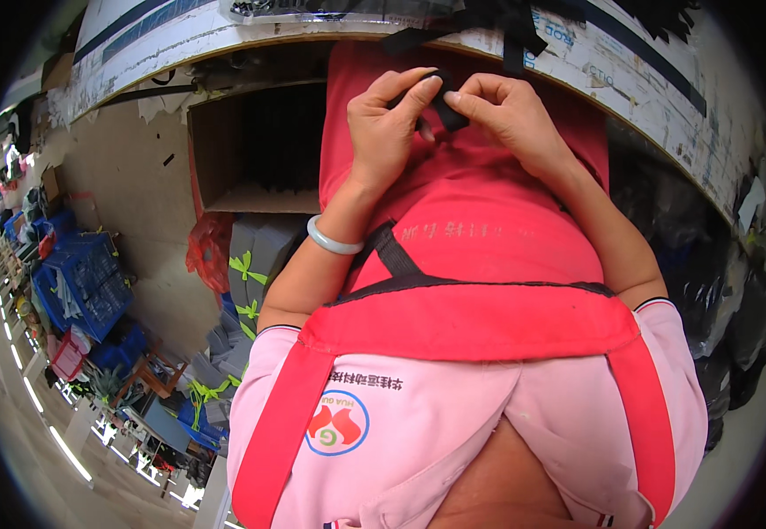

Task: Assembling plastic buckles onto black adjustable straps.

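Observation:
Over the red apron [489, 229] on my lap, both hands work on a small black fabric strip [451, 115], close to the table's near edge. My left hand [387, 128], with a pale bangle [334, 236] on its wrist, pinches one end between thumb and curled fingers. From the right, my right hand [511, 115] grips the strip's other side with thumb and forefinger. Part of the strip is hidden behind my left fingers. Several loose black strips [497, 19] lie on the table just beyond my hands.
The white-covered table [612, 84] curves across the front, a clear plastic bag [339, 11] on it. Left of my lap stands an open cardboard box [215, 167] with a dark inside. Nearby are a red plastic bag [209, 251], grey bundles [255, 242] with yellow-green ties and blue crates [92, 282].

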The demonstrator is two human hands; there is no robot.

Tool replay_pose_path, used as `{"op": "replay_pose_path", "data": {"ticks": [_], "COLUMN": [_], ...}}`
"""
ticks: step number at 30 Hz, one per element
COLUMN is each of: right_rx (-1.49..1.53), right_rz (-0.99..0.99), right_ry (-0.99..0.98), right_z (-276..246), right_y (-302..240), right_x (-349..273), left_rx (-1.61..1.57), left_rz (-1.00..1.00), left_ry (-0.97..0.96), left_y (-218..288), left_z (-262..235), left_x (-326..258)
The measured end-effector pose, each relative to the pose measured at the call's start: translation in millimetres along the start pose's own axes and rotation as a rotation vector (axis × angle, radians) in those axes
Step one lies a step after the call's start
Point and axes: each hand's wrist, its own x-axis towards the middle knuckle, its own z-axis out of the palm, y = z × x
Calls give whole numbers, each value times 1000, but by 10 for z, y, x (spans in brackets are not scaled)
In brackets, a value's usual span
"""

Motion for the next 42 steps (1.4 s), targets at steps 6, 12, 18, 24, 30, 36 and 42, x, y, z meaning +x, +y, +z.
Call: {"op": "replay_pose_path", "data": {"ticks": [6, 12, 18, 24, 30, 36, 42], "right_rx": [277, 191, 75, 181, 124, -121, -227], "right_rz": [-125, -62, -283, -300, -181, -136, -213], "right_ry": [18, -205, 23, 10, -124, -213, -135], "right_z": [8, -118, -104, -26, 87, 79, 159], "right_y": [121, 106, 209, 212, 251, 250, 164], "right_x": [61, 114, 171, 196, 221, 206, 166], "left_rx": [22, 152, 165, 186, 584, 483, 61], "left_rz": [145, 135, 123, 106, -16, -49, -179], "left_ry": [-103, -224, -273, -254, -327, 268, 102], "left_y": [7, 58, 81, 174, 720, 575, 50], "left_z": [-49, -112, -116, -117, -698, -1418, -683], "left_x": [-10, -107, -124, -165, -306, -283, 206]}}
